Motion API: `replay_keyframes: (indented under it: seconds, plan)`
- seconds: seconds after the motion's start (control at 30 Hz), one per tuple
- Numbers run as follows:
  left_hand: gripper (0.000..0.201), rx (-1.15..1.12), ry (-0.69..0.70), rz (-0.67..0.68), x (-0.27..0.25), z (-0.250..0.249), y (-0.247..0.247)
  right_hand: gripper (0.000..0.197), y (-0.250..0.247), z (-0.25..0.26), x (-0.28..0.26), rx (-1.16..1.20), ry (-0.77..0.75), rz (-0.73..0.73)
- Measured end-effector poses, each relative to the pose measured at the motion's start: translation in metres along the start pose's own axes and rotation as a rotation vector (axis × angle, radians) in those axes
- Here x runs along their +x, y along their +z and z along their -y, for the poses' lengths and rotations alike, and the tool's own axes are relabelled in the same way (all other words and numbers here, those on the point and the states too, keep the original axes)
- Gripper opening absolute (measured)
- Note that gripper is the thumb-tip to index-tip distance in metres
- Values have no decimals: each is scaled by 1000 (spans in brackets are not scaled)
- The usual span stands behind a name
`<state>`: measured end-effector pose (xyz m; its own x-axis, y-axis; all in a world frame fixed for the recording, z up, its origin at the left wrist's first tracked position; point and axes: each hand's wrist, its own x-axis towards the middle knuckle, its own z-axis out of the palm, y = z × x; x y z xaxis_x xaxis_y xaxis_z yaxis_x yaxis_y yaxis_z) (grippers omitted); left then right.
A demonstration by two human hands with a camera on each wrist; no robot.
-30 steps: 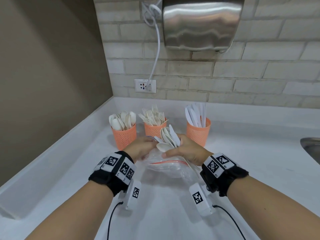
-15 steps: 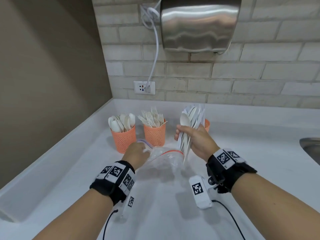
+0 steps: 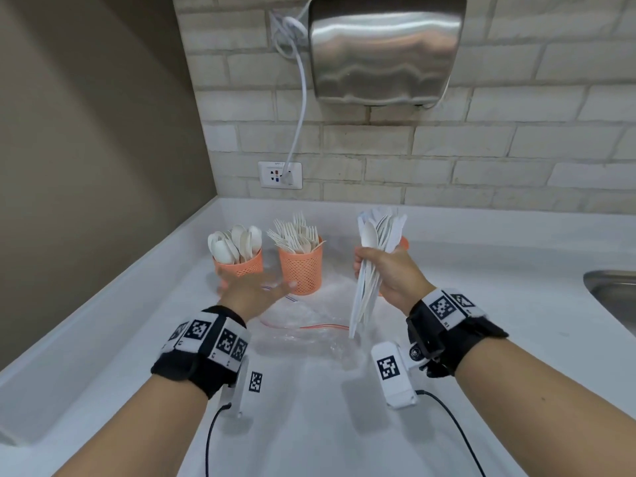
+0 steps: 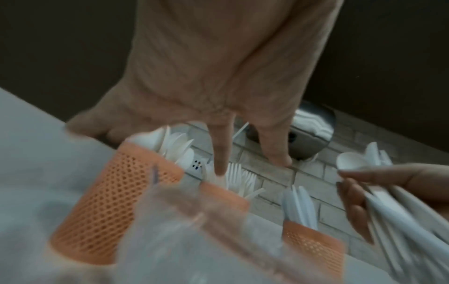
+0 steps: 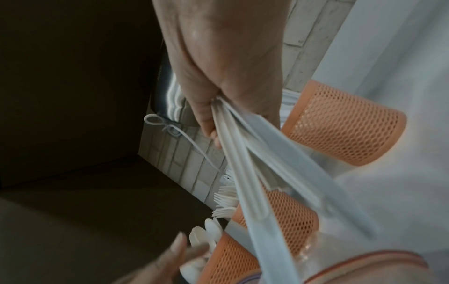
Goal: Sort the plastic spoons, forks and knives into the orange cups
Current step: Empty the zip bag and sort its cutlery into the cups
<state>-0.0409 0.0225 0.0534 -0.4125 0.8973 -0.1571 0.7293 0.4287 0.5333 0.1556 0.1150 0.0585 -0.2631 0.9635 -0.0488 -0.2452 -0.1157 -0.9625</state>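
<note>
Orange mesh cups (image 3: 300,270); white and cream cutlery (image 3: 370,270); clear bag (image 3: 303,325) with red seal stripe; black-and-white checker-patterned wristbands (image 3: 206,342); silver dryer (image 3: 383,46); beige brick wall (image 3: 516,149).

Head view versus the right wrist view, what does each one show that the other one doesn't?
Only the head view shows the sink edge, the wall socket, both wristbands, and the spoon bowls at the top of the bundle.

Only the right wrist view shows the underside of the right hand, its fingers curled round the handles.

Both show the three orange cups, the clear bag, the bundle of cutlery and the open left hand.
</note>
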Motion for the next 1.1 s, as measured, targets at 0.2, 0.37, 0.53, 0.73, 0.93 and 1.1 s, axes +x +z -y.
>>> replay_keyframes:
  seconds: [0.2,0.37,0.53,0.73,0.93,1.1]
  plan:
    - [73,-424,439,-146,-27,-35,6,12,19,-1,-6,-30,33,76]
    - [77,-719,381,396,-25,-52,28,32,40,3,-17,-105,69,175]
    - [13,-961,327,447,-24,-49,25,25,29,11,-27,-471,25,374]
    - [16,-1114,257,453,-16,-42,29,18,27,8,-29,-505,-97,212]
    - [13,-1140,262,423,-15,-47,30,19,31,1,-27,-522,-174,116]
    - [13,-1178,267,357,-12,-49,35,17,31,-2,-19,-542,-189,100]
